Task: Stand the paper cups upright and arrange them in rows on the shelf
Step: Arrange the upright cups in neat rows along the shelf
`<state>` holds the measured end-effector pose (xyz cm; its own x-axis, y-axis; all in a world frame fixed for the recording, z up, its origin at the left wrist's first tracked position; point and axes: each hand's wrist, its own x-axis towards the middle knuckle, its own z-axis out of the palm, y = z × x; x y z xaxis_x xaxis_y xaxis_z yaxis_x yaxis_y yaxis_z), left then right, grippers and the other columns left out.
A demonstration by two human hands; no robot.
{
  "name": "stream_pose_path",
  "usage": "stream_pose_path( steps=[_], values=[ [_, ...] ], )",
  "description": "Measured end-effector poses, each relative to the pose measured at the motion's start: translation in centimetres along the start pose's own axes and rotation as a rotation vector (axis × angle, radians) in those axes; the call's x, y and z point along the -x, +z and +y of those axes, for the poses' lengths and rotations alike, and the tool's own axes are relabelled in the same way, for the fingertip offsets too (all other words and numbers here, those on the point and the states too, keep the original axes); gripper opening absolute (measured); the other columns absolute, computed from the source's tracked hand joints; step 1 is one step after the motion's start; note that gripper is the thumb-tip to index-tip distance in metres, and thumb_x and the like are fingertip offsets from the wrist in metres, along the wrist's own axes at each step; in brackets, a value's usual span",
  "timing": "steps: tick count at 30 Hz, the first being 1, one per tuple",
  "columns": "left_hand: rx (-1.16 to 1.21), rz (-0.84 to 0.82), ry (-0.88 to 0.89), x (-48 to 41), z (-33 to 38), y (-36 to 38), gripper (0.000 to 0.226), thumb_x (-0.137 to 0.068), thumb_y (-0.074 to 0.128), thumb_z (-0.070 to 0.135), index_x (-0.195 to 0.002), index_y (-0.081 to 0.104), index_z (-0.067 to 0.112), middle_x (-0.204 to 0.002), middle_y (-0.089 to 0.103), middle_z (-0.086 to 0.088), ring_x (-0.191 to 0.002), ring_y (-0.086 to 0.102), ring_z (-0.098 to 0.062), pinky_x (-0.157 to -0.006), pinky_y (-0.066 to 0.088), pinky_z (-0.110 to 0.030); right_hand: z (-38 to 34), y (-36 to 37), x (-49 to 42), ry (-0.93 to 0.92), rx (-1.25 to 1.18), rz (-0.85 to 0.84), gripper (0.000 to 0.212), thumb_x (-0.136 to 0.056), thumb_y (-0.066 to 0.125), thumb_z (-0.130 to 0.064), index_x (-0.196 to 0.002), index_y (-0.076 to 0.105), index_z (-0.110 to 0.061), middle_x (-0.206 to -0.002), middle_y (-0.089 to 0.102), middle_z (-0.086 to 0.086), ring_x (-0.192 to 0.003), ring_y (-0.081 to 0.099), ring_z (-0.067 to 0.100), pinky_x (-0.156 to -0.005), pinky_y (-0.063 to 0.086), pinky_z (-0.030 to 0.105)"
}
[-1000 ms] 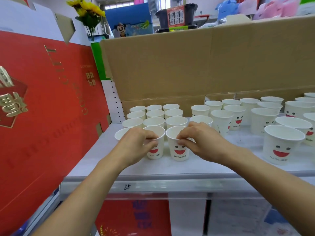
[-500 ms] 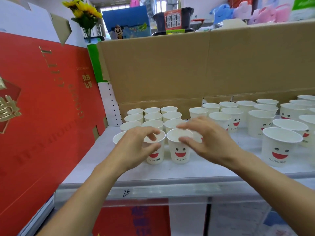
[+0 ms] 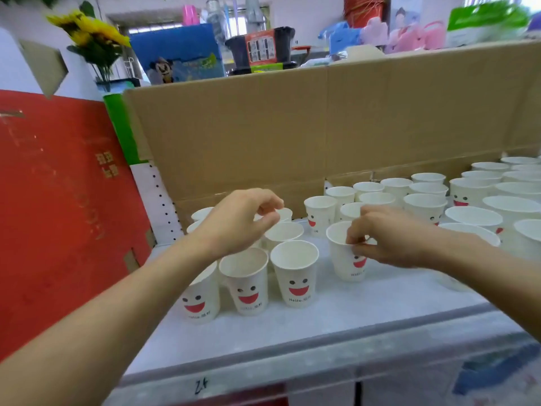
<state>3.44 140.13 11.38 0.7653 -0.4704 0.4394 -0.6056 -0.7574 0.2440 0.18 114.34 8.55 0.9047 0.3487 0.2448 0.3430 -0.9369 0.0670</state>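
On the shelf, upright paper cups are shown in two sets. At the left, a block of cups is packed in close rows, with three printed smiling faces turned to the front edge. At the right, a looser group is spread toward the back. Between the two, a single cup is held by the right hand. Its near rim is pinched between the thumb and curled fingers, and the cup is seen slightly tilted. Whether its base rests on the shelf cannot be told. The left hand is held over the back of the block, fingers curled and thumb drawn close to the fingertips. Whether a rim is pinched there cannot be told. A cardboard wall is stood behind the cups, and a red board is stood at the left. A handwritten mark is borne on the shelf's front edge.
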Motion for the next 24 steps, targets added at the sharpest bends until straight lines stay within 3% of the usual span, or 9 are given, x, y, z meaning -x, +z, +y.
stream_pose_path(
  steps=[2,6,9,12,14,16,19,21,24],
  values=[
    [-0.107,-0.104,0.073,-2.2,-0.1,0.7,0.022,-0.094,0.058,0.024,-0.113,0.067,0.022,-0.106,0.067,0.011,-0.094,0.059,-0.004,-0.088,0.048,-0.026,0.9,-1.0,1.4,-0.023,0.029,-0.116,0.014,-0.091,0.058,-0.038,-0.094,0.069,-0.03,-0.089,0.049,-0.013,-0.088,0.053,0.01,-0.08,0.048,0.031],
    [0.009,-0.085,0.064,-7.1,0.0,1.9,0.022,-0.092,0.057,0.016,-0.108,0.072,0.021,-0.101,0.071,0.009,-0.092,0.061,-0.003,-0.084,0.045,-0.015,2.6,-2.5,2.6,-0.063,-0.024,-0.236,0.024,-0.081,0.061,-0.059,-0.096,0.065,-0.04,-0.097,0.052,-0.02,-0.091,0.05,-0.001,-0.08,0.046,0.021],
    [0.003,-0.17,0.02,-10.6,0.1,3.8,0.025,-0.092,0.057,0.015,-0.11,0.072,0.024,-0.108,0.071,0.008,-0.099,0.064,-0.006,-0.093,0.048,-0.024,4.8,-3.7,0.3,-0.121,-0.146,-0.171,0.036,-0.075,0.053,-0.073,-0.091,0.065,-0.043,-0.093,0.055,-0.022,-0.093,0.05,-0.003,-0.081,0.047,0.024],
    [-0.203,-0.276,0.064,-14.0,-0.4,5.9,0.037,-0.089,0.056,0.008,-0.115,0.07,0.031,-0.118,0.067,0.01,-0.109,0.06,-0.013,-0.096,0.045,-0.03,8.5,-4.5,-4.7,-0.177,-0.131,-0.042,0.028,-0.085,0.052,-0.057,-0.088,0.069,-0.035,-0.085,0.059,-0.018,-0.088,0.05,0.0,-0.08,0.046,0.028],
    [-0.474,-0.331,0.107,-15.7,-0.7,7.0,0.046,-0.087,0.057,0.007,-0.118,0.065,0.04,-0.127,0.057,0.007,-0.113,0.053,-0.02,-0.098,0.042,-0.035,11.0,-4.3,-8.7,-0.158,-0.053,-0.038,0.02,-0.091,0.056,-0.041,-0.092,0.072,-0.029,-0.083,0.061,-0.016,-0.085,0.054,0.003,-0.08,0.048,0.03],
    [-0.63,-0.375,0.162,-16.8,-0.8,7.7,0.038,-0.087,0.063,0.014,-0.115,0.066,0.04,-0.132,0.053,0.004,-0.117,0.05,-0.022,-0.099,0.04,-0.037,12.8,-3.2,-12.5,-0.143,-0.025,-0.089,0.019,-0.091,0.059,-0.034,-0.093,0.074,-0.023,-0.086,0.068,-0.009,-0.086,0.062,0.013,-0.079,0.053,0.035],
    [-0.693,-0.371,0.281,-17.7,-1.4,8.7,0.013,-0.086,0.062,0.026,-0.095,0.071,0.03,-0.115,0.065,0.005,-0.113,0.053,-0.017,-0.094,0.036,-0.036,14.0,-0.8,-16.6,-0.147,-0.049,-0.216,0.017,-0.088,0.064,-0.032,-0.098,0.074,-0.023,-0.089,0.071,-0.01,-0.086,0.065,0.017,-0.077,0.053,0.029],
    [-0.688,-0.361,0.274,-17.8,-1.9,8.8,0.015,-0.088,0.062,0.032,-0.098,0.072,0.027,-0.102,0.069,0.008,-0.104,0.056,-0.015,-0.092,0.036,-0.034,14.2,0.5,-18.3,-0.179,-0.054,-0.254,0.014,-0.084,0.069,-0.031,-0.093,0.075,-0.024,-0.079,0.067,-0.015,-0.082,0.065,0.015,-0.072,0.051,0.026],
    [-0.587,-0.35,0.16,-17.7,-2.3,8.7,0.018,-0.089,0.062,0.033,-0.103,0.072,0.029,-0.096,0.072,0.009,-0.089,0.06,-0.017,-0.079,0.038,-0.03,14.4,1.9,-19.5,-0.235,-0.044,-0.259,0.012,-0.079,0.073,-0.03,-0.086,0.075,-0.021,-0.083,0.071,-0.008,-0.08,0.065,0.016,-0.072,0.052,0.031]
  ],
)
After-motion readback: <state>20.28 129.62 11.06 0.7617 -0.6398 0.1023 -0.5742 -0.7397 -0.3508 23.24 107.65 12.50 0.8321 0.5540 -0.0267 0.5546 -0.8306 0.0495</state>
